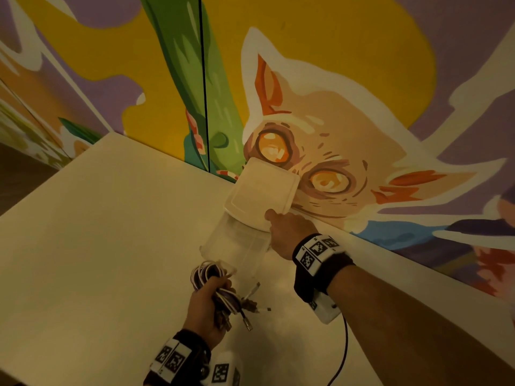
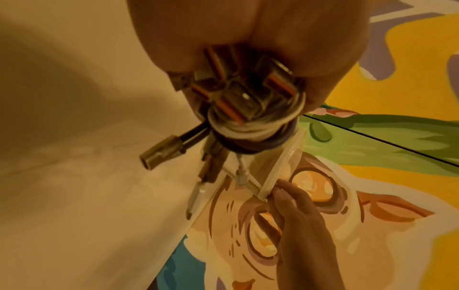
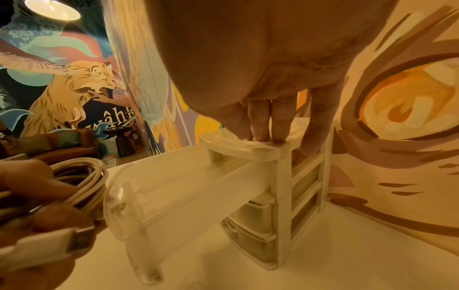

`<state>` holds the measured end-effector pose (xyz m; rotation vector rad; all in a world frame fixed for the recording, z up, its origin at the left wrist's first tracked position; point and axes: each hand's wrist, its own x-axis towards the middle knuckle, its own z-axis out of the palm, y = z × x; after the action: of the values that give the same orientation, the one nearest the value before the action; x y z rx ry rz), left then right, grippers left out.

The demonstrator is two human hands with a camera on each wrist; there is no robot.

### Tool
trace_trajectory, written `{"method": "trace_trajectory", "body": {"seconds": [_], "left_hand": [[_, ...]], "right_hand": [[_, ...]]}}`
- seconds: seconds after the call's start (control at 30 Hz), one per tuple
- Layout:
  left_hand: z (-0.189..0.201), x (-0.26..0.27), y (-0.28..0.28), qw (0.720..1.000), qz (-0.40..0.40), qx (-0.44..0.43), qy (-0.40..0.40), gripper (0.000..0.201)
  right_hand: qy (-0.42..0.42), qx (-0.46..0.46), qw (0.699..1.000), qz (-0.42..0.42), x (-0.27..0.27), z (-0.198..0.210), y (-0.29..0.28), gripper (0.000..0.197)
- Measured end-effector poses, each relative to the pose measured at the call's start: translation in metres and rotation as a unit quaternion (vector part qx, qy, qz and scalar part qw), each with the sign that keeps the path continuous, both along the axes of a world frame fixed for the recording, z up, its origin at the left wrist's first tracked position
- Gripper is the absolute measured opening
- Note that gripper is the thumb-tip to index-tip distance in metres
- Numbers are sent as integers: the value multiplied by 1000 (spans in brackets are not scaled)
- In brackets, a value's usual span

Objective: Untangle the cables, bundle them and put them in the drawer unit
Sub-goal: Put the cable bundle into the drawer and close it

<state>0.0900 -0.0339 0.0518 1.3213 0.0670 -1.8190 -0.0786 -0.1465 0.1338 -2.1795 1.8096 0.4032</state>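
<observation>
A white plastic drawer unit (image 1: 264,190) (image 3: 282,196) stands at the back of the table against the mural wall. Its clear top drawer (image 1: 239,246) (image 3: 186,186) is pulled far out toward me and looks empty. My right hand (image 1: 287,232) (image 3: 261,127) presses straight fingers on the front right corner of the unit's top, with one digit down its side. My left hand (image 1: 206,302) (image 2: 223,29) grips a coiled bundle of white and dark cables (image 1: 207,274) (image 2: 248,121) (image 3: 84,176) just in front of the drawer's front end. Several USB plugs hang out below my fist.
The white table (image 1: 111,218) ends in an edge at the left. The painted wall (image 1: 362,135) runs close behind the unit and along the right. A black lead (image 1: 344,344) hangs from my right wrist device over the table's near right part.
</observation>
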Motion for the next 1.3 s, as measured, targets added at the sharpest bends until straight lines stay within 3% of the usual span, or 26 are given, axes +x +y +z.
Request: {"method": "trace_trajectory", "body": {"seconds": [0.2,0.43,0.6,0.7,0.77,0.87,0.97,1.07,1.3], "left_hand": [[3,6,2,999,-18,9,31,16],[9,8,7,999,-22,23,-3,15],[11,23,11,993,-84,67,-54,17],[37,27,3,992,-122,15,-39,14],[62,26,-13,989,-110,-100,-27,9],[88,21,-52,955,-36,-292,-31,23],[89,9,-88,922,-10,-363,-137,7],[80,-2,-106,874,-81,-383,-288,12],[54,-15,-115,768,-292,-363,-440,19]], "right_hand": [[-4,-2,1000,-5,0,-1,1,36],[-10,2,1000,-9,0,0,2,36],[-11,-2,1000,-12,-2,0,1,38],[-13,-4,1000,-10,-2,0,2,37],[-13,-4,1000,-9,-3,1,2,36],[-16,8,1000,-10,-2,2,1,38],[-19,19,999,-18,-2,4,2,42],[-22,12,999,-21,-4,6,4,45],[-27,-6,999,-25,-3,3,4,42]]}}
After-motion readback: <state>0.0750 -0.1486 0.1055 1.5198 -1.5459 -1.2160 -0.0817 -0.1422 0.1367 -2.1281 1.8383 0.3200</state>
